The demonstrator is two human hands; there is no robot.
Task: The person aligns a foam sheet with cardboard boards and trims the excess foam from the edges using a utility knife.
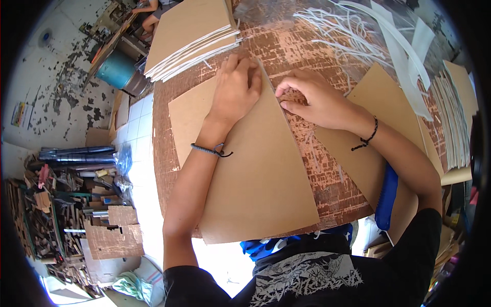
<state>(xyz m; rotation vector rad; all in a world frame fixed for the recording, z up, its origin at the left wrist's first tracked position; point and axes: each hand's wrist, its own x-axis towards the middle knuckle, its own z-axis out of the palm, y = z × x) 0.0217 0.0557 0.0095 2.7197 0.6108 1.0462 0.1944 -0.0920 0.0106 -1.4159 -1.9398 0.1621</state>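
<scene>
A large plain brown board (258,179) lies before me, its near end reaching past the table's front edge. My left hand (238,84) rests on its far end, palm down, fingers bent and thumb apart, with nothing held. At the board's right edge, my right hand (314,100) has its fingers curled, thumb and forefinger meeting the edge in a loose pinch. Another brown sheet (192,110) shows partly from underneath on the left. More brown board (353,148) lies below my right forearm, which hides part of it.
A stack of brown boards with white edges (192,33) stands at the far left of the scratched table (319,189). White strips (348,30) are heaped at the far right, near upright sheets (450,117). A blue plastic piece (387,199) sits by my right elbow. Scrap (56,220) is piled left.
</scene>
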